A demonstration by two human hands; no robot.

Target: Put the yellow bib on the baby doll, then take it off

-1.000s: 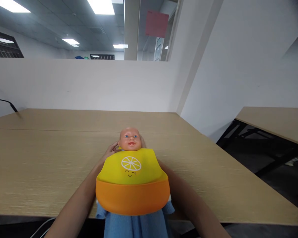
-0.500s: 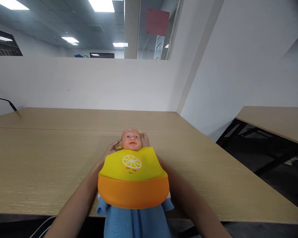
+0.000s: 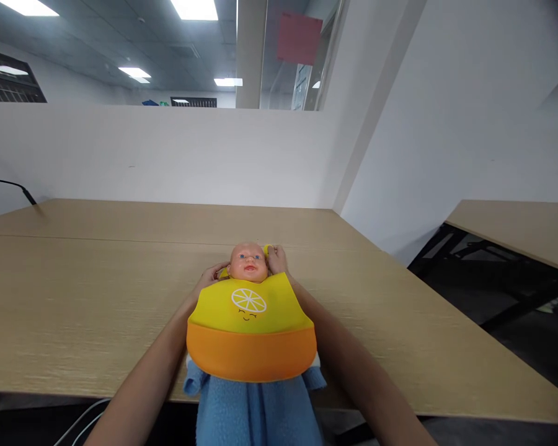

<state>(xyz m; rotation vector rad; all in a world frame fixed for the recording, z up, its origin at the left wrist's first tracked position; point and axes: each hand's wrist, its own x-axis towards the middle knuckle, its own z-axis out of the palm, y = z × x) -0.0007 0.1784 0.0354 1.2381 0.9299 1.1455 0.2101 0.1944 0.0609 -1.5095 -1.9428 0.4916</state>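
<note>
A baby doll (image 3: 248,262) faces me at the near edge of a wooden table (image 3: 97,297), dressed in blue fleece (image 3: 255,412). A yellow bib with an orange pocket (image 3: 251,328) and a lemon face covers its chest. My left hand (image 3: 210,277) reaches behind the doll's neck on the left, mostly hidden. My right hand (image 3: 276,258) is up beside the doll's head, fingers pinching a yellow end of the bib strap. Both forearms run along the doll's sides.
A white partition wall (image 3: 167,155) stands behind the table. A black cable (image 3: 9,186) enters at the far left. A second wooden table (image 3: 516,229) with black legs stands to the right, across a gap. A white cable (image 3: 81,421) hangs below the near edge.
My right hand has come up from behind the doll's head into view, now holding the yellow strap end. The doll and bib have shifted slightly away from me.
</note>
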